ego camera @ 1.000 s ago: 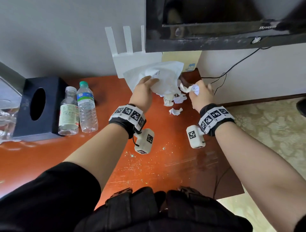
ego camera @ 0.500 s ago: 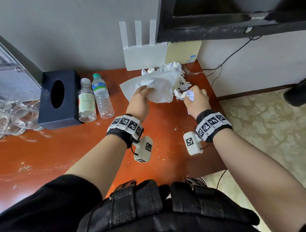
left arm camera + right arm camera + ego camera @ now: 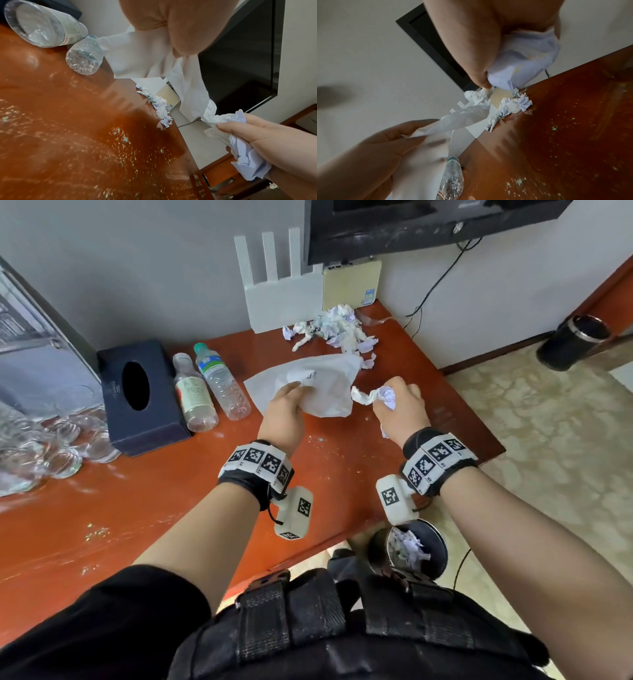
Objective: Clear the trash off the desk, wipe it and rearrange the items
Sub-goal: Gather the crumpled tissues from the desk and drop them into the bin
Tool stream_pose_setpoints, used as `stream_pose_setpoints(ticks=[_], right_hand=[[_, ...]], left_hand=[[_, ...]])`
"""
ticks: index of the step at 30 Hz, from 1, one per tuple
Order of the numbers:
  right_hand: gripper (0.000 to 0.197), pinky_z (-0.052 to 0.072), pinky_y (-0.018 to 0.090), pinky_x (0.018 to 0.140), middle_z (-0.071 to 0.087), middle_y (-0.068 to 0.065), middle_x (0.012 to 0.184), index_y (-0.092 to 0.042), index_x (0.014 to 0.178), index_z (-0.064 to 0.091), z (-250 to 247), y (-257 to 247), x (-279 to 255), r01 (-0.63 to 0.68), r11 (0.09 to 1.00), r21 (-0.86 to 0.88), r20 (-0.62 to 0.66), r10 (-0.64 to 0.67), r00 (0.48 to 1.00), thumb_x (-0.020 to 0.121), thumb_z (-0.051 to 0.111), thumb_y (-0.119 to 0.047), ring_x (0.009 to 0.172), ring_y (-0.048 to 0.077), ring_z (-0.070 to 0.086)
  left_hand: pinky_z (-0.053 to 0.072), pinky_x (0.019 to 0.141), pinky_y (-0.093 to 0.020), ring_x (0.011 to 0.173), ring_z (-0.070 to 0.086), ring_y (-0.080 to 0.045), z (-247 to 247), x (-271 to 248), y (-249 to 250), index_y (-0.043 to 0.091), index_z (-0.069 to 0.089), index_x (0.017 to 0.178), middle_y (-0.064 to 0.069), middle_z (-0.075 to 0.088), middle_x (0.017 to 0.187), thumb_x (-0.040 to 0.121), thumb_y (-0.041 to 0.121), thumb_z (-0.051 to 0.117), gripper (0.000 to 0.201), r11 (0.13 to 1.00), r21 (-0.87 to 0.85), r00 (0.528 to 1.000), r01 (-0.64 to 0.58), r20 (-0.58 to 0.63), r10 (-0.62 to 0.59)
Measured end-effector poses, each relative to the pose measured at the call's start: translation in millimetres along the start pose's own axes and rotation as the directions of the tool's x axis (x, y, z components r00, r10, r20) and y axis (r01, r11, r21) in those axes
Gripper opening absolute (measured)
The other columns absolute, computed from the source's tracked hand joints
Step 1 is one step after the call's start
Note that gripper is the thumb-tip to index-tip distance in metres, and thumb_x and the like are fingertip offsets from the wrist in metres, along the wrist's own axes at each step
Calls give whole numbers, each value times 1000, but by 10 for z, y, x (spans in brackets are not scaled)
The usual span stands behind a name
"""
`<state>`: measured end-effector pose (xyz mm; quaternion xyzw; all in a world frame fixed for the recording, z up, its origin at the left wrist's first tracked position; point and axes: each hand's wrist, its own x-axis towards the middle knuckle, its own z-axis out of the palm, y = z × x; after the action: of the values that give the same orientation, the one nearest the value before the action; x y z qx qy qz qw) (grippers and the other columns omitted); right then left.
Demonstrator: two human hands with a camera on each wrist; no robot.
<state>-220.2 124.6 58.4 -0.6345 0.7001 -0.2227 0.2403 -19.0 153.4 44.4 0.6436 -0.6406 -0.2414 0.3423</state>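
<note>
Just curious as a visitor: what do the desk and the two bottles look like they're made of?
Desk: probably varnished reddish-brown wood or veneer; glossy, it mirrors the white router. Two bottles: thin clear plastic, by their ribbed see-through walls.

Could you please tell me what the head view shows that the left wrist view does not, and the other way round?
Only the head view shows the trash bin on the floor below the desk edge with paper in it, and the tissue box. Only the left wrist view shows the bottles' bases from below. Both show the left hand holding the white bag, the right hand gripping crumpled paper, and the paper pile at the desk's back.
</note>
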Motion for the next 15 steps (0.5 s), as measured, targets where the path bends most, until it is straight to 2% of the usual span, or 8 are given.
stream_pose_setpoints(ticks=[3,6,10,12,15], right_hand=[[19,48,42,88,44,9,117,-20,111,51,0,47,-232,-29,1000,4,-21,29,999,92,50,-22,106,30,50],[19,49,40,86,44,7,115,-21,111,51,-16,113,-420,-59,998,8,-19,59,998,93,50,-21,105,29,50],[17,52,41,84,42,6,113,-21,110,51,-67,229,-599,-91,996,15,-30,91,995,93,49,-21,101,30,51],[17,50,38,83,43,7,115,-21,110,50,-125,295,-656,-104,994,13,-44,105,994,93,49,-21,102,30,52],[16,45,29,72,43,8,118,-21,109,51,-247,435,-721,-123,992,28,-69,125,990,93,50,-20,104,29,51]], left_hand=[[29,111,-30,132,40,-29,8,-157,24,8,58,126,-15,44,142,87,-13,30,52,1000,-11,999,-22,28,22],[29,111,-30,133,40,-29,37,-298,66,6,58,125,-16,45,141,85,-15,30,54,999,-18,998,-33,60,34],[28,109,-25,132,41,-28,93,-430,138,5,58,125,-15,45,141,85,-16,30,53,999,-30,996,-44,83,46],[27,108,-24,132,41,-28,137,-473,204,4,59,125,-15,46,140,88,-14,32,49,998,-32,995,-55,83,57],[26,105,-19,131,42,-27,256,-517,333,4,59,124,-14,46,140,89,-12,32,47,996,-39,991,-79,104,83]])
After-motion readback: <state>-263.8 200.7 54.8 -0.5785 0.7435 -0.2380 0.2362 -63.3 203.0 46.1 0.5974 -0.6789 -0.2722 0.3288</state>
